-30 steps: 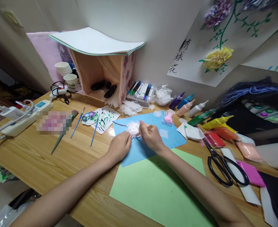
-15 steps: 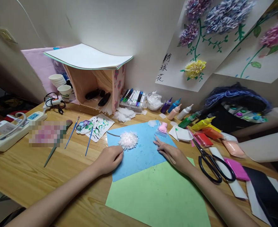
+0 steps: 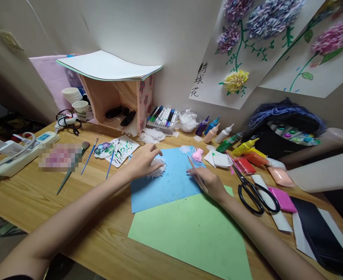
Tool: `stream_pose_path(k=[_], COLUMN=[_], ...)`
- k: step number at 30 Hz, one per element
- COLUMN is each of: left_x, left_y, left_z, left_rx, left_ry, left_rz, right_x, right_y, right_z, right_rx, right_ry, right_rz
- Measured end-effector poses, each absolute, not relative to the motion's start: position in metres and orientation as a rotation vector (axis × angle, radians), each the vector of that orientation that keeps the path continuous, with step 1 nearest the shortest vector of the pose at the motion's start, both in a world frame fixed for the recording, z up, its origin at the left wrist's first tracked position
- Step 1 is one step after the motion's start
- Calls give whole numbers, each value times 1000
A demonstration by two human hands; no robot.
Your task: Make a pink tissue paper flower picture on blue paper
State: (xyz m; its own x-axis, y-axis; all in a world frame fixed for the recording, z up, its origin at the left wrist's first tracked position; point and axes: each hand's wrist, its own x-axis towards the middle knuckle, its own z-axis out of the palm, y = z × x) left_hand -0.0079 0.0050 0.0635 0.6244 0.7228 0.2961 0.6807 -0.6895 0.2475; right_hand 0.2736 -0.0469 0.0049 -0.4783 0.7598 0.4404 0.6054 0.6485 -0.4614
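A white ruffled paper flower lies on the blue sheet. Over it is my left hand, thumb and fingers apart, covering its left part; I cannot tell whether the fingertips touch it. My right hand rests at the right side of the blue sheet, fingers closed around what looks like a thin, pale brown stick. Just beyond that hand sits a pink lump of clay on clear plastic. A green sheet lies nearer me, meeting the blue one.
Black-handled scissors lie right of my right hand, near clay packets. Paint bottles and a marker box line the back. At left are paintbrushes, a paint-stained paper and a power strip.
My left hand has risen from beside the flower, spread its fingers and moved forward over it, hiding its stem. My right hand has turned slightly, its fingers drawn in. The view has shifted a little.
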Motion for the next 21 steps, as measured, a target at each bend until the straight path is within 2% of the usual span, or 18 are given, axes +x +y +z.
stream_pose_path(k=[3,6,10,13,21], left_x=[10,12,-7,-17,1], left_y=[20,24,16,9,25], left_z=[62,61,62,61,56], left_rx=[2791,2686,2357,2291,2636], left_ry=[1217,1305,1309,1269,1196], left_rz=[492,579,872,948,536], right_x=[268,257,237,222,206], right_y=[-29,-24,-40,-49,-43], right_z=[11,21,32,31,12], right_rx=[-1063,-1115,-1073,-971,-1002], right_ry=[-2178,-2054,-1848,-1755,-1531], right_rz=[210,178,501,773,898])
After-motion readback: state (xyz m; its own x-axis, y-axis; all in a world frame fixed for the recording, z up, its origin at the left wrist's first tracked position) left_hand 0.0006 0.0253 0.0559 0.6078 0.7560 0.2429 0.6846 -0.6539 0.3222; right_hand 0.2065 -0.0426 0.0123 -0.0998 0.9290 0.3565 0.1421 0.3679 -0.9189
